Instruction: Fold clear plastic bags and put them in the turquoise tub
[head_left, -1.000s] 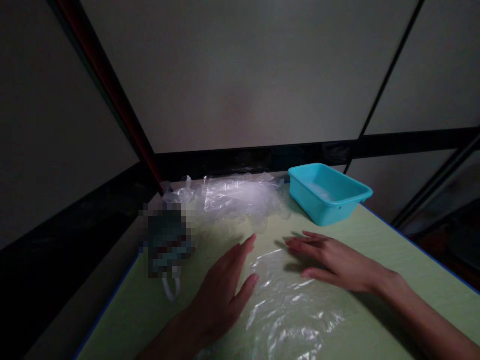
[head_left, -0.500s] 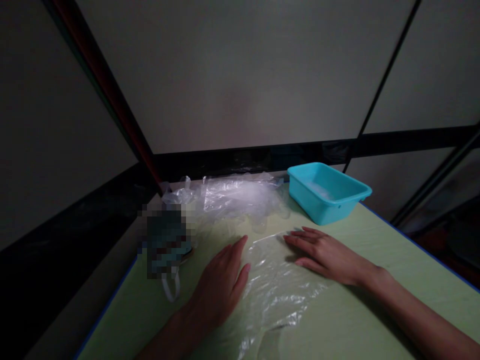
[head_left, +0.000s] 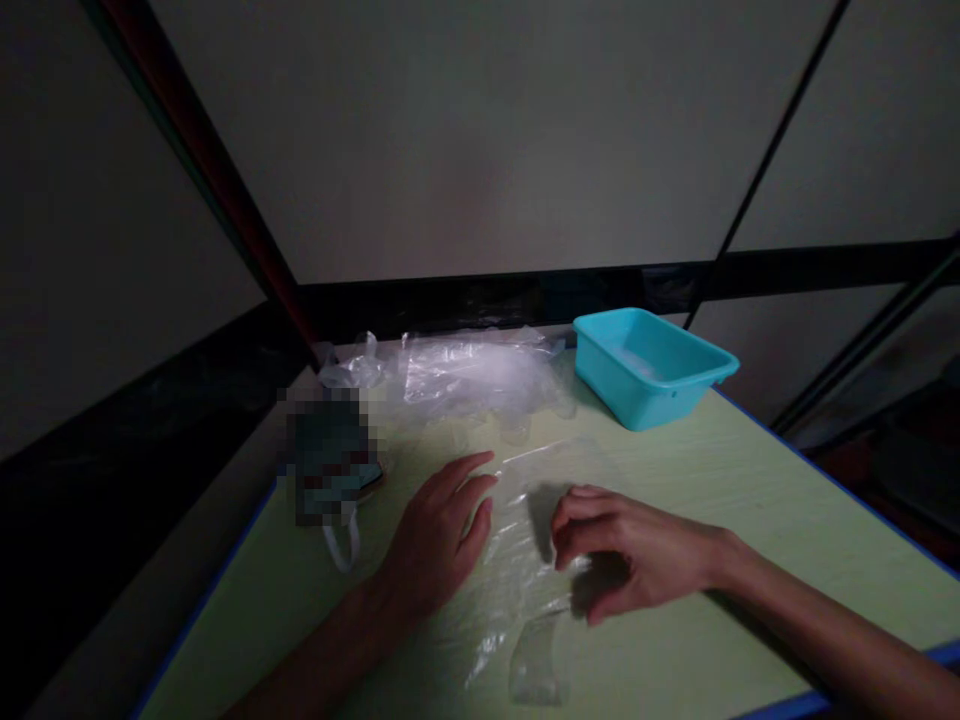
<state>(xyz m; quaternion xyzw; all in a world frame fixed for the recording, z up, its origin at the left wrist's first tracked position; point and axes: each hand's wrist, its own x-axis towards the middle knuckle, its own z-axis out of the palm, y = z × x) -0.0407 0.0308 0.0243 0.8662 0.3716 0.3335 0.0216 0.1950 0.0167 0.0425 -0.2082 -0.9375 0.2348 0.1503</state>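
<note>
A thin clear plastic bag (head_left: pixel 517 575) lies spread on the pale green table (head_left: pixel 720 640), a shiny crease at its far edge. My left hand (head_left: pixel 439 530) rests at the bag's left side, fingers slightly bent and apart, holding nothing. Over the bag's right part is my right hand (head_left: pixel 637 550), its fingers curled down and its thumb well apart from them. No plastic shows between that thumb and the fingers. Whether the curled fingertips touch the bag I cannot tell.
A heap of clear plastic bags (head_left: pixel 480 380) lies along the table's back edge. To its right stands a turquoise tub (head_left: pixel 645 400) with something whitish inside. A blurred-out item (head_left: pixel 334 460) with a white loop sits at the left. Panelled walls rise behind.
My right hand has drawn nearer to me and left, its flat fingers now curled. My left fingers have spread a little. The view has tilted slightly downward.
</note>
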